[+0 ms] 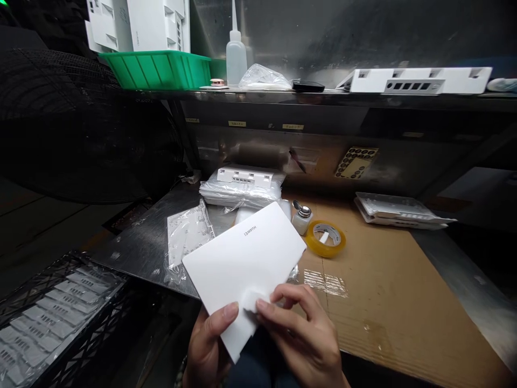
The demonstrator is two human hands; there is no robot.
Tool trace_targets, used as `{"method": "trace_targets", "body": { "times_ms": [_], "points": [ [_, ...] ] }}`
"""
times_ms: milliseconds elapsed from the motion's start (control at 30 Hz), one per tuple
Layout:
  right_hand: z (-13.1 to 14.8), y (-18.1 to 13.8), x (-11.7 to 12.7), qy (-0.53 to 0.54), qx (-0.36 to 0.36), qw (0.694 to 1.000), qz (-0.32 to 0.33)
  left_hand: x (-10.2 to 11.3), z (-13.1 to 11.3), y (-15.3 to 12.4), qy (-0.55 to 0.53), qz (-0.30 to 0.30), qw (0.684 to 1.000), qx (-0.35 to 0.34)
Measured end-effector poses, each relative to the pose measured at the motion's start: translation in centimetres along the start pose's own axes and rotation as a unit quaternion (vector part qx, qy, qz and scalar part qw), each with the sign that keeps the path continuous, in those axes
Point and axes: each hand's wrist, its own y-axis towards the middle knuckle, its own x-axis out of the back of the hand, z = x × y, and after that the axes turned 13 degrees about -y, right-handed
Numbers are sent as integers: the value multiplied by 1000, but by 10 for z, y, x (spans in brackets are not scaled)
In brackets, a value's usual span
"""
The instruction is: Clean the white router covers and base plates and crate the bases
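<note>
A white plastic cover (246, 258) with HUAWEI printed on it, upside down to me, is tilted in front of me. My left hand (208, 339) grips its lower left edge, the thumb lying on the face. Between the fingertips of my right hand (305, 328) is a small white wipe (251, 299), pressed against the lower part of the cover. Just beyond the cover stand a dispenser bottle (302, 220) with its metal lid flipped up and a roll of yellow tape (326, 238). To the left lies a bagged white part (188, 234).
A stack of bagged white covers (242, 188) sits at the back. Another small stack (399, 209) lies right on the cardboard (388, 280). Overhead, a shelf holds a green bin (155, 70) and squeeze bottle (236, 59). At lower left is a rack of bagged parts (52, 320).
</note>
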Motion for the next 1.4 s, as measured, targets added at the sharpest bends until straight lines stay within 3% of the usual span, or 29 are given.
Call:
{"method": "trace_targets", "body": {
  "times_ms": [100, 233, 367, 467, 667, 800, 933, 1100, 1400],
  "points": [
    [3, 1, 1, -15, -30, 999, -22, 2, -3, -1, -3, 1, 1000, 0],
    [8, 2, 0, -11, 4, 1000, 6, 6, -7, -1, 3, 3, 1000, 11],
    [12, 4, 1, -46, -23, 998, -28, 9, -9, -2, -7, 2, 1000, 5],
    [15, 7, 3, -28, 4, 1000, 1, 10, -11, -2, 2, -14, 1000, 12],
    [17, 9, 1, -45, -6, 999, -25, 11, -14, -2, -11, 6, 1000, -1],
    [18, 9, -1, -22, 25, 999, -2, 11, -15, -2, -3, 8, 1000, 3],
    [19, 12, 0, -44, -3, 999, -24, 16, -16, 1, -20, 27, 999, 6],
    [20, 12, 6, -15, 23, 999, 17, 24, -17, 8, -16, 52, 998, 4],
    [23, 15, -3, -52, -13, 998, -32, 42, -13, 9, -29, 62, 997, 22]
  ]
}}
